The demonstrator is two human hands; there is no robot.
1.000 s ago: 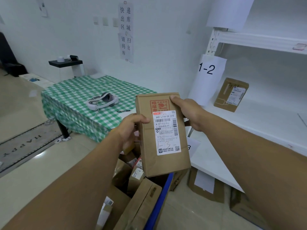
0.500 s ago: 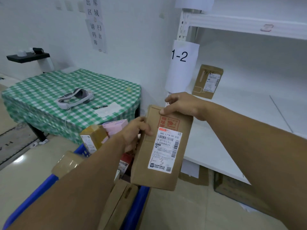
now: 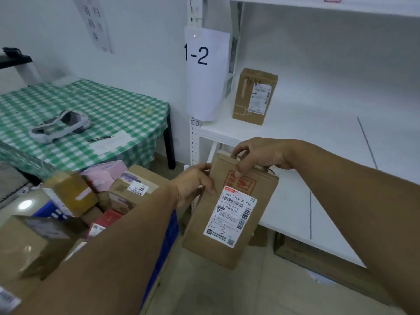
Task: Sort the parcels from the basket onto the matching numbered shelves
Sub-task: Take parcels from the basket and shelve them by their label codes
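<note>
While the right hand (image 3: 261, 155) pinches the top edge of the brown parcel (image 3: 229, 214) and the left hand (image 3: 195, 185) grips its left side, the parcel hangs tilted just below the white shelf (image 3: 318, 137), right of the basket (image 3: 170, 228).

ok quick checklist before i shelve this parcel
1. Grip: left hand and right hand both hold the parcel: ok.
2. Handwritten mark on its label reads 1-3: ok.
3. Nearest shelf matches: the 1-2 sign does not: not ok.
4. Number of the lower shelf: no sign in view: cannot tell.
5. Bare surface on that lower shelf, right of the parcel: ok.
</note>
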